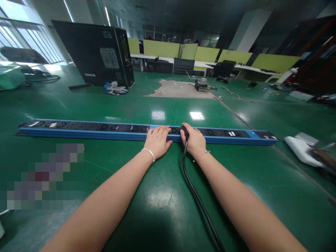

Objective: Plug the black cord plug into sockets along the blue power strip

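A long blue power strip point(123, 135) with a black face of several sockets lies across the floor in front of me. My left hand point(158, 140) rests over its middle, fingers stretched across the top and thumb apart at the near side. Just to the right, my right hand point(194, 140) is closed around a black power plug point(184, 131) at the strip's face. Whether the plug sits in a socket cannot be made out, as my fingers cover its end. From it a thick black power cord point(195, 192) runs down toward me between my forearms.
A black computer case point(91, 52) stands at the back left, with work gloves point(115, 88) by its foot. A small device point(202, 84) sits on a bare floor patch point(173, 89). White objects point(301, 150) lie on the right. Desks with yellow-green partitions point(162, 49) line the back.
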The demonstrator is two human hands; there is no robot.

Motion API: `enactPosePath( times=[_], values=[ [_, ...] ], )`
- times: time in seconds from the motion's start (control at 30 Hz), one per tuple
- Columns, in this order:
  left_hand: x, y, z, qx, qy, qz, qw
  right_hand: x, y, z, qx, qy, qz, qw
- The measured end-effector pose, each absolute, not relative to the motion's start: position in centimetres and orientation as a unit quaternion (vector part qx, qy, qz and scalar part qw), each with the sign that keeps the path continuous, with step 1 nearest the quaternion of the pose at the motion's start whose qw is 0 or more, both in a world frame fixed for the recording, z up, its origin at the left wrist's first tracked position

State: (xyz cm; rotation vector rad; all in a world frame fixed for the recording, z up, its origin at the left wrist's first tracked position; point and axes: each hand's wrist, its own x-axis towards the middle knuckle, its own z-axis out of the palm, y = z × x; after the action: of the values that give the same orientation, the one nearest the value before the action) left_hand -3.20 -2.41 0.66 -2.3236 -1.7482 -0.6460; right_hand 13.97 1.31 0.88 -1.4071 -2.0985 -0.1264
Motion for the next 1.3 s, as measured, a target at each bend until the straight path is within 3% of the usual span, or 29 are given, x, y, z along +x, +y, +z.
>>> enactPosePath(
  times=[0.3,0.53,1.3],
  values=[
    [-1.3,-1.2,2.0,-0.778,-0.57,-0.257,0.057,15.4,1.3,0.0,-0.507,-0.808,-0.024,0.299],
    [1.3,1.5,3.2,-0.827,-0.527,-0.189,0.049,16.1,1.2,-0.6,-0.539,-0.796,-0.084,0.262],
    [2.8,0.5,1.9,-0.769,-0.581,-0.263,0.044,15.2,1.4,-0.7,-0.569,-0.776,-0.131,0.237]
  ],
)
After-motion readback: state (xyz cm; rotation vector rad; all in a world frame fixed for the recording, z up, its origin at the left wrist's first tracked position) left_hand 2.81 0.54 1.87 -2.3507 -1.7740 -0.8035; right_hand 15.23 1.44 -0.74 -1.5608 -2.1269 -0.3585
